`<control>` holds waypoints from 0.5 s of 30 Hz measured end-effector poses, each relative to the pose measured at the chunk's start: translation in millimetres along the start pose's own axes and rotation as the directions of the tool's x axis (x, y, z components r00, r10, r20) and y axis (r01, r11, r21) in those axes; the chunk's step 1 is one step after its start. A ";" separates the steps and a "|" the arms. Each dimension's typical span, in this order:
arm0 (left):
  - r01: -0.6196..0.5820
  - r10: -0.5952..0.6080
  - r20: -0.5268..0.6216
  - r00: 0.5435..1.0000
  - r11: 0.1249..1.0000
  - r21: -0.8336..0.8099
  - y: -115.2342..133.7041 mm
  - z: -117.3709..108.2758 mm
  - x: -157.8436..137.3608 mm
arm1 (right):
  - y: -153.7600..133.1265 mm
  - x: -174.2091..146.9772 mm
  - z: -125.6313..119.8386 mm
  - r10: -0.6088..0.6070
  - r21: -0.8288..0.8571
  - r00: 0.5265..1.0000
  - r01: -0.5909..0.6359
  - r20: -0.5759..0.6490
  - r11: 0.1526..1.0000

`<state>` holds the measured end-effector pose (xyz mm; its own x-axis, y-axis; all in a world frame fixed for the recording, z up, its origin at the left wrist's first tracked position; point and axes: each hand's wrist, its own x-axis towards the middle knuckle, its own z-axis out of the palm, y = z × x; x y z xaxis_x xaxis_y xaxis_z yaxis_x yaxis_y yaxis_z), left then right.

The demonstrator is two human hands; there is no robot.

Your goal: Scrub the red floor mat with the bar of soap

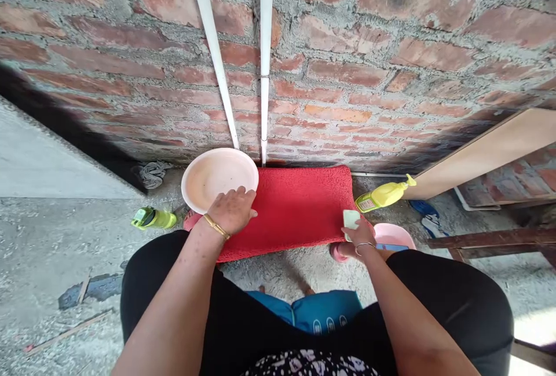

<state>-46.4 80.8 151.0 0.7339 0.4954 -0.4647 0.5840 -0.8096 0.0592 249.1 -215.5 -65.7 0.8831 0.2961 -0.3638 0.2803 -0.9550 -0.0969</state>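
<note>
My left hand, with a gold bracelet at the wrist, grips the near right rim of a pale pink basin. The basin tilts slightly and rests at the left end of a red, fleecy cloth spread over a low, long surface. Over the cloth's right end, my right hand holds a pale green bar of soap between thumb and fingers. The soap's lower part is hidden by the fingers.
A yellow spray bottle stands right of the cloth, with a second pink basin below it. A green bottle lies at left on the concrete floor. Behind are a brick wall and white pipes. A wooden bench is at right.
</note>
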 end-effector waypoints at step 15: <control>0.010 -0.013 0.107 0.994 0.999 0.031 4.2 -1.1 8.1 | -73.7 -79.1 45.2 -0.424 -0.196 0.845 0.499 0.326 0.844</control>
<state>-37.6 81.7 148.4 0.6850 0.4694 -0.5572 0.5798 -0.8143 0.0269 141.5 -169.2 -71.7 0.5049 0.6497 -0.5683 0.7510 -0.6552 -0.0819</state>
